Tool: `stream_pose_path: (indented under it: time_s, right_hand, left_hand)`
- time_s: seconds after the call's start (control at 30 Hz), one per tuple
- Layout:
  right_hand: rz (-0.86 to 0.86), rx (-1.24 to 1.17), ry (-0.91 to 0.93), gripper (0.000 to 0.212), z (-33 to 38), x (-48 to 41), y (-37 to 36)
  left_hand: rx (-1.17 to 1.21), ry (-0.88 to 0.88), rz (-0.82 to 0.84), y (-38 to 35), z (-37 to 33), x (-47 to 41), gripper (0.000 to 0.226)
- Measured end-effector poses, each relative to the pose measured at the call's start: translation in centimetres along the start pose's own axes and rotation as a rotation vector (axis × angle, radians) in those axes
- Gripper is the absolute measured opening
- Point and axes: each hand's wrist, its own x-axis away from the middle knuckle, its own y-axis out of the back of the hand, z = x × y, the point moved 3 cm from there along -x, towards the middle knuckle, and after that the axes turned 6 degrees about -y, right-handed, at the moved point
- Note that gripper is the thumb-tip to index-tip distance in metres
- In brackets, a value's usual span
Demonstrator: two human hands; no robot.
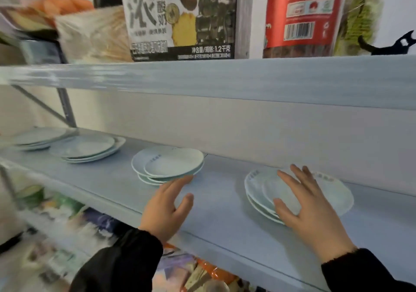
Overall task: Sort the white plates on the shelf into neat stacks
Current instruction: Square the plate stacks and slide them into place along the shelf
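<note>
Several small piles of white plates stand along the pale blue shelf (225, 219). My right hand (313, 210) lies flat with fingers spread on the rightmost pile (254, 190), whose top small plate sits off-centre on wider ones. My left hand (167, 208) is open, fingertips at the front edge of the middle pile (168, 163), holding nothing. That pile is uneven, its top plates shifted. Two more piles stand further left, one (90, 149) loosely stacked and one (36, 137) at the far left, blurred.
The shelf above (225, 78) hangs low over the plates and carries a yoghurt carton (180, 17), a red packet (304, 15) and bagged food (94, 35). A wall closes the back. Packaged goods (67, 213) fill the lower shelf.
</note>
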Motion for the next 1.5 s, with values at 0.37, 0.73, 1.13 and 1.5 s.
stream_pose_path:
  time_s: [0.37, 0.73, 1.13, 1.5]
  right_hand:
    - [0.284, -0.08, 0.131, 0.069, 11.6, -2.2, -8.8]
    - [0.233, -0.007, 0.009, 0.069, 20.9, -4.3, -17.3]
    - [0.179, 0.065, -0.264, 0.076, 18.2, -2.9, -17.8]
    - [0.005, -0.288, -0.424, 0.073, 15.8, -9.1, -19.0]
  left_hand:
    - [-0.134, 0.167, -0.103, 13.4, 6.9, 5.3, 0.055]
    - [-0.047, 0.121, -0.058, 21.3, 20.0, 3.8, 0.059]
    - [0.226, 0.009, 0.14, 15.0, 23.9, -3.8, 0.054]
    - [0.45, 0.088, 0.155, 8.6, 23.7, -11.8, 0.059]
